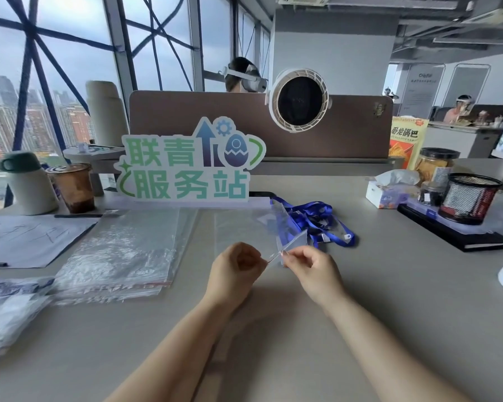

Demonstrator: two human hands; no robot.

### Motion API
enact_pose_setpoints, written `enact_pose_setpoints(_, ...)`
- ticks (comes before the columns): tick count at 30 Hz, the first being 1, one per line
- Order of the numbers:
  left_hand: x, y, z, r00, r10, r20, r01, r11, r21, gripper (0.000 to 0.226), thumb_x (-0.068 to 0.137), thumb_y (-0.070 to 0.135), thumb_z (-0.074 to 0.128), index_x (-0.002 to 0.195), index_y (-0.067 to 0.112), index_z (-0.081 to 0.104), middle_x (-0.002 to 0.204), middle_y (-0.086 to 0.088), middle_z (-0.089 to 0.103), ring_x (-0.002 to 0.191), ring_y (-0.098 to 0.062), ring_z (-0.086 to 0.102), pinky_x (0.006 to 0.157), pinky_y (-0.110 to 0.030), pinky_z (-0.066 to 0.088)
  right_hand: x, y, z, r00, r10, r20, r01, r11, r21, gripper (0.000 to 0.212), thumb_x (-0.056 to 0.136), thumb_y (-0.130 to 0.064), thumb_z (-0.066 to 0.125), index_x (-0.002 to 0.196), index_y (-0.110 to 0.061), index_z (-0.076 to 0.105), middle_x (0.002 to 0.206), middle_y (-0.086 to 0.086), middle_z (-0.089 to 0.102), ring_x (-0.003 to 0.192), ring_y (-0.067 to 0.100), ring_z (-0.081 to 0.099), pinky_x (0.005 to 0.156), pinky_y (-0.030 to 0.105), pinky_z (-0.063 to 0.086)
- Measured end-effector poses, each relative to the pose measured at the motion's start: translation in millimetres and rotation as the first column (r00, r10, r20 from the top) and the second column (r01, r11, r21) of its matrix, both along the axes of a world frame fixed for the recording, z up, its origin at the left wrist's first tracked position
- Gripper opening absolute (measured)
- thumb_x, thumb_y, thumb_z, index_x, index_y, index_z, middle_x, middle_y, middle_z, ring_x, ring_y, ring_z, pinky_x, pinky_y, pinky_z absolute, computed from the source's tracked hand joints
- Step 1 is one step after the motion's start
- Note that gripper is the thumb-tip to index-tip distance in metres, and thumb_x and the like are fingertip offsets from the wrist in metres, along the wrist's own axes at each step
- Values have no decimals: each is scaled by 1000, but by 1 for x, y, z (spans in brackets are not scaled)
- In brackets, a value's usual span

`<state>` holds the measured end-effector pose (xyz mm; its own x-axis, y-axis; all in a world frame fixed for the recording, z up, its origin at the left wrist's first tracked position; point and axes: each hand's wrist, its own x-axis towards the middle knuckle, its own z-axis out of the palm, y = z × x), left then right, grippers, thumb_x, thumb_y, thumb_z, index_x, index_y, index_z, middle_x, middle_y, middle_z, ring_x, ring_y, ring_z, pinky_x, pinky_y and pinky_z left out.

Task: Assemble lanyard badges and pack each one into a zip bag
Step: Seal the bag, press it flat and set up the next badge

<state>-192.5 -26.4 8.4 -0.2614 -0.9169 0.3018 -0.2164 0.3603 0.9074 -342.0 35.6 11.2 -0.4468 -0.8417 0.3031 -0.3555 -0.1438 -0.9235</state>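
Head view | left hand (238, 266), right hand (308, 264) pinch clear bag (288, 245) | lanyards (320, 219) behind | bag stack (122, 250) left

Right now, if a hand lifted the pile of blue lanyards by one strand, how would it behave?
Likely floppy: the lanyards lie in loose, tangled loops. Lifting one strand would probably drag others along. They look light, being thin ribbon with small clips.

Straight ahead of the hands a green-lettered sign (186, 166) stands on the desk (389, 300), a round white fan (300, 100) clipped to the brown partition (357, 134) behind it. Far left of the hands are a white flask (26, 184), an iced coffee cup (73, 187) and a scribbled sheet of paper (32, 239). Off to their right sit a tissue box (389, 190), a snack jar (436, 166) and a mesh pen holder (471, 198) on a black notebook (459, 236).
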Motion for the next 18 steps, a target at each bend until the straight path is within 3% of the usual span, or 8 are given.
enact_pose_setpoints(4,-5,3,0,997,-59,-47,59,998,2,18,72,6,76,75,14,60,76,-1,72,74,-15,69,71,-30,51,2,-4,-2,1000,-6,-20,7,998,58,19,82,-31,71,69,-17,67,66,-6,67,59,1,56,59,9,42)
enact_pose_setpoints(8,-6,2,-1,997,-77,-12,77,997,-13,19,71,9,78,75,16,60,73,1,70,68,-10,65,66,-22,49,0,-5,-3,1000,20,12,-21,997,69,14,85,-20,67,73,-14,70,70,-3,71,67,7,60,73,23,48)
enact_pose_setpoints(11,-5,1,-4,990,-63,129,76,992,-101,13,78,22,75,76,29,64,68,10,65,60,1,57,63,-17,46,1,-5,-2,998,67,-18,-65,996,68,12,88,-13,63,79,-15,71,73,-6,71,67,-1,60,75,19,49)
enact_pose_setpoints(14,-4,1,-4,967,-24,254,68,984,-166,8,82,34,69,76,39,66,78,14,68,74,-1,62,71,-25,51,1,-4,-2,996,86,-17,-85,995,50,11,89,-10,61,84,-14,70,76,-6,71,67,-6,61,73,12,47)
enact_pose_setpoints(18,-5,3,1,975,-46,219,80,985,-152,12,84,25,67,74,32,66,73,10,68,67,-6,61,67,-25,49,0,-2,-1,995,94,18,-95,994,50,10,88,-10,61,86,-10,71,78,-4,72,67,-5,61,70,8,46)
